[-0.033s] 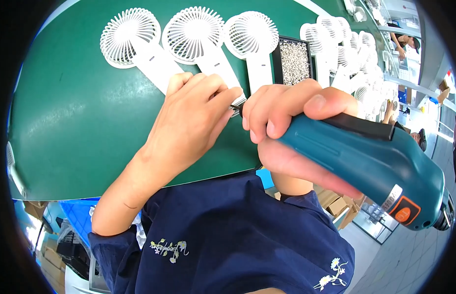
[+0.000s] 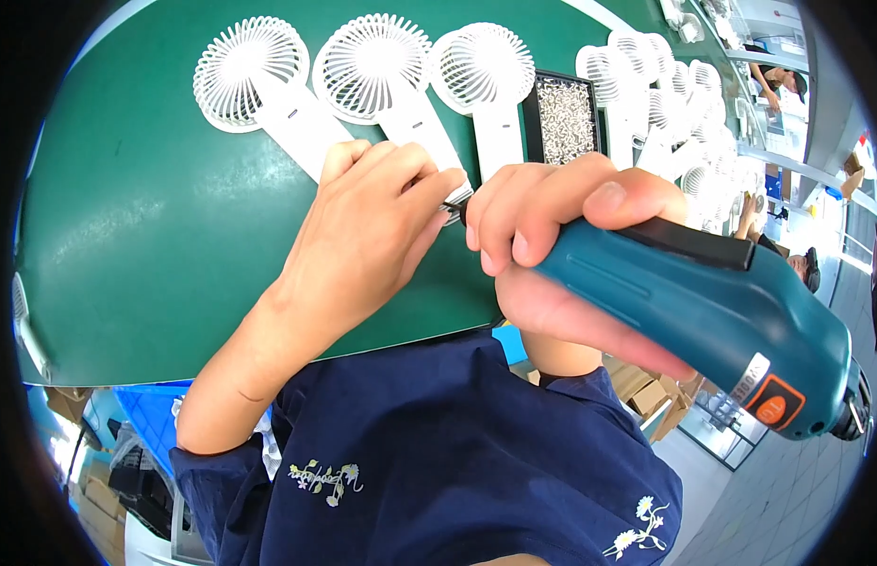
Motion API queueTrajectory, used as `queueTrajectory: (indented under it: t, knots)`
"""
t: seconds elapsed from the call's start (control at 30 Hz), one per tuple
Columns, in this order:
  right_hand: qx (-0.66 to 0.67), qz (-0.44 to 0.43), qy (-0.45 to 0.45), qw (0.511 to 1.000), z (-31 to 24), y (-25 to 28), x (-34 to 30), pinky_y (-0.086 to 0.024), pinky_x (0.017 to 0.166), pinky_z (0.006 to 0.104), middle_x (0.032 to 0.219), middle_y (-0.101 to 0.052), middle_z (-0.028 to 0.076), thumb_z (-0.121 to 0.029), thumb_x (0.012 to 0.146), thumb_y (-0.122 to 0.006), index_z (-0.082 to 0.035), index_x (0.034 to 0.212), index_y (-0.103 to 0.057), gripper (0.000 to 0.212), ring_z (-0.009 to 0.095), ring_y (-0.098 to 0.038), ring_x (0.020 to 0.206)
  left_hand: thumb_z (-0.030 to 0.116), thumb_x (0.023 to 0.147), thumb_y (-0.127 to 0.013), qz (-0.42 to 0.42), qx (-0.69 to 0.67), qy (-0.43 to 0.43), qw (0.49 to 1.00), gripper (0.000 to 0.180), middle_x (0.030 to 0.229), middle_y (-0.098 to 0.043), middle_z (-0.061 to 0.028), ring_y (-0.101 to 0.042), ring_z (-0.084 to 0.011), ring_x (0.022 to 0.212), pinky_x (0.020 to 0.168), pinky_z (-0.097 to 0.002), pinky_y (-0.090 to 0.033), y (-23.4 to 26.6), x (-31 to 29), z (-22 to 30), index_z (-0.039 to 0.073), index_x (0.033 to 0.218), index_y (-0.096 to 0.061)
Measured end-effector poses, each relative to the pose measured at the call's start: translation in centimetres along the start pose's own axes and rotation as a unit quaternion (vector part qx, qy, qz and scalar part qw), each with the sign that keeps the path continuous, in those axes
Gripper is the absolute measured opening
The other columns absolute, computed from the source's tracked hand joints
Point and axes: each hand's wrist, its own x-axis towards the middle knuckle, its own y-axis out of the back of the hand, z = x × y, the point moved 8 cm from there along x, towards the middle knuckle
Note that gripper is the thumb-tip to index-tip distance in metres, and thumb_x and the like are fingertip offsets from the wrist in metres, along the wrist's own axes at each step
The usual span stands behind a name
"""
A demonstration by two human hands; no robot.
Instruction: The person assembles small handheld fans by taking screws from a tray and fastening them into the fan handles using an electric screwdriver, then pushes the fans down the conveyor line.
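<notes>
My right hand [image 2: 561, 212] is wrapped round a teal electric screwdriver [image 2: 703, 307] with a black lever, its body slanting down to the right. The driver's dark tip points left to the fingers of my left hand [image 2: 368, 212]. Those fingers are curled and closed, thumb near index, at the lower end of the middle handheld fan [image 2: 421, 127]; what they pinch is hidden. White and round-caged, this fan lies on the green table. Another white fan [image 2: 292, 118] lies left of it, its handle end behind my left hand. A third fan [image 2: 495, 123] lies to the right.
A black tray [image 2: 566, 118] of small screws sits right of the fans. Beyond it several more white fans [image 2: 688, 104] are crowded together. The green mat [image 2: 156, 245] covers the table, and its near edge runs by my body. Other people work at the far right.
The rear end of the screwdriver has shifted very slightly up and left. Both hands and the fans keep their places.
</notes>
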Motion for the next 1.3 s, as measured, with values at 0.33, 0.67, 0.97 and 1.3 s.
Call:
queueTrajectory:
  t: [0.33,0.67,0.97,1.3]
  knots:
    - [-0.072,0.146,0.098,0.982,-5.5,5.3,1.0,-0.038,0.039,0.0335,0.075,-0.051,0.005,-0.084,0.085,-0.037,-0.007,0.124,-0.048,0.087,0.017,-0.045,0.042,0.004,0.073,-0.076,0.008,0.013,0.003,1.0,0.039,0.09,-0.056,-0.0022,-0.055,-0.0214,0.083,0.082,-0.0371,-0.037,-0.3,0.4,0.3,0.011,0.11,-0.067]
    - [-0.153,0.352,0.111,0.917,-7.9,13.9,-2.7,-0.039,0.034,0.033,0.064,-0.049,0.006,-0.095,0.074,-0.023,-0.012,0.121,-0.052,0.099,0.018,-0.043,0.037,0.016,0.069,-0.081,-0.106,0.181,0.018,0.978,0.061,0.144,-0.051,-0.0025,-0.037,-0.0284,0.142,0.111,-0.049,-0.027,-1.4,1.2,1.0,0.019,0.128,-0.063]
    - [-0.091,0.348,0.084,0.929,-5.7,14.7,-3.5,-0.042,0.037,0.0316,0.065,-0.051,0.005,-0.097,0.072,-0.023,-0.013,0.121,-0.052,0.102,0.018,-0.047,0.039,0.015,0.072,-0.08,-0.081,0.168,0.012,0.982,0.062,0.142,-0.051,-0.0053,-0.04,-0.0272,0.14,0.104,-0.046,-0.033,-1.8,1.4,0.9,0.015,0.13,-0.061]
    - [-0.092,0.315,0.067,0.942,-4.8,14.2,-3.6,-0.043,0.037,0.0306,0.064,-0.051,0.006,-0.099,0.068,-0.025,-0.011,0.115,-0.052,0.103,0.017,-0.046,0.039,0.006,0.076,-0.074,-0.075,0.093,-0.002,0.993,0.058,0.139,-0.049,-0.0112,-0.04,-0.0322,0.137,0.101,-0.0462,-0.037,-2.9,0.7,2.4,0.008,0.131,-0.056]
